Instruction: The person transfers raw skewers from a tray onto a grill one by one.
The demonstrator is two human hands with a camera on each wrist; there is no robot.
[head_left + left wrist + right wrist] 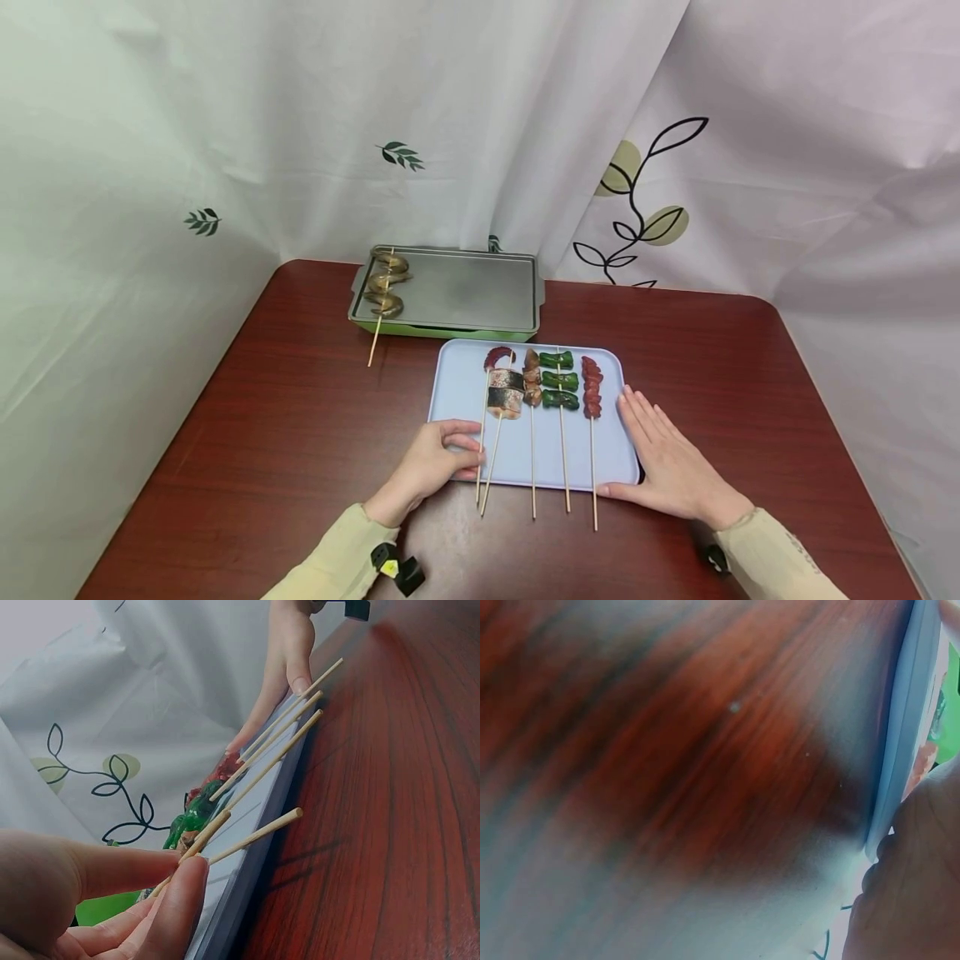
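A pale blue tray (457, 375) holds several skewers side by side, sticks jutting past its front edge. Between thumb and fingers, my left hand (429, 462) pinches the stick of the leftmost one, a curled dark red tentacle skewer (495, 357); the pinched stick (201, 844) shows up close in the left wrist view. Just right of it lies a skewer of black-and-white fish chunks (506, 393). Brown chunks (532, 379), green pepper pieces (560, 381) and red meat (592, 390) follow on further skewers. My right hand (675, 471), fingers extended, rests against the tray's right edge and front corner.
Behind the tray stands a grey grill plate (472, 287) on a green base (450, 331). A skewer of brown curled food (386, 283) lies along its left side, stick overhanging the front. White patterned curtains (450, 100) enclose the dark red wooden table (300, 400).
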